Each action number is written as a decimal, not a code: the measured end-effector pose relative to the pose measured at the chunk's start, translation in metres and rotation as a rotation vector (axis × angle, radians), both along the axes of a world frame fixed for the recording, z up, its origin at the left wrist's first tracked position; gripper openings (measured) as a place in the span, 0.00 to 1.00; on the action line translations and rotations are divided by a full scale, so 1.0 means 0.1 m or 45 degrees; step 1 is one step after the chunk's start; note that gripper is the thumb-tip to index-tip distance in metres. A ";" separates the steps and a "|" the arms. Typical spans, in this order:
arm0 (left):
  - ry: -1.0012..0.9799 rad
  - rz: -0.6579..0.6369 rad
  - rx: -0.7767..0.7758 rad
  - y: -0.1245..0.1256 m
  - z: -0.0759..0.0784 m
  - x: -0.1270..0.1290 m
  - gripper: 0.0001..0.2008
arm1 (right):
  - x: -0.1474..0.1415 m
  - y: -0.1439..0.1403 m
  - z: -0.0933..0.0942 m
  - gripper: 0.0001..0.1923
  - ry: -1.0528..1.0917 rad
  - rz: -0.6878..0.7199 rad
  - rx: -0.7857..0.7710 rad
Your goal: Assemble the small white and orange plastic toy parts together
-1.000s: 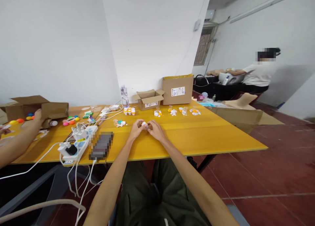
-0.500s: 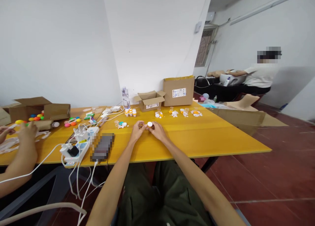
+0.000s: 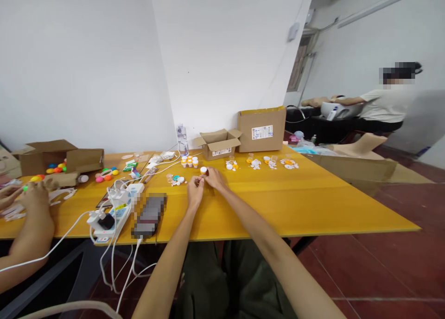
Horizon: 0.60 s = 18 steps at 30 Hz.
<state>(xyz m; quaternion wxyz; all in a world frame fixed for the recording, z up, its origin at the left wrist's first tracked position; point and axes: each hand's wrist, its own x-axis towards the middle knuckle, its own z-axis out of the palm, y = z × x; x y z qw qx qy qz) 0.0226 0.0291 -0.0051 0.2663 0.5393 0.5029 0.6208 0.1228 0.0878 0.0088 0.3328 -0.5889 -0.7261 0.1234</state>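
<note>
My right hand (image 3: 214,177) closes its fingers on a small bottle (image 3: 203,170) with a white cap, held just above the yellow table (image 3: 264,207). Just left of it and nearer me is my left hand (image 3: 195,189), its fingers curled together. Whether anything is between them is hidden. Behind my hands stands a tight group of similar white-and-orange bottles (image 3: 189,161). A small pile of white and teal parts (image 3: 178,180) lies to the left of my hands. More piles of white and orange parts (image 3: 255,163) lie in a row to the right.
An open cardboard box (image 3: 222,145) and a larger closed one (image 3: 262,132) stand at the back, beside a water bottle (image 3: 182,140). To the left are a phone (image 3: 150,215), a power strip (image 3: 120,214) and loose white cables. Another person's hands (image 3: 34,194) work at far left among coloured balls.
My hands have moved forward with the bottle, towards the group of bottles. The left hand now sits lower, nearer me than the bottle. The view has shifted slightly.
</note>
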 end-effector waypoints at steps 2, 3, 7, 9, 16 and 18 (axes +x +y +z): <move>0.023 0.002 -0.005 -0.02 0.00 0.01 0.05 | -0.03 0.04 0.00 0.07 -0.094 -0.009 -0.073; 0.040 0.000 -0.018 -0.03 -0.01 0.01 0.05 | -0.04 0.07 0.00 0.07 -0.129 -0.017 -0.097; 0.083 -0.001 -0.065 -0.06 0.00 0.04 0.06 | -0.05 0.23 0.00 0.09 -0.192 -0.065 -0.137; 0.111 0.001 -0.106 -0.07 0.00 0.05 0.07 | -0.05 0.32 0.00 0.10 -0.184 -0.081 -0.165; 0.272 -0.010 -0.206 -0.12 -0.01 0.09 0.06 | 0.01 0.61 -0.16 0.12 -0.044 0.052 -0.116; 0.361 -0.032 -0.236 -0.14 -0.02 0.10 0.07 | 0.07 0.68 -0.27 0.16 0.050 0.130 -0.055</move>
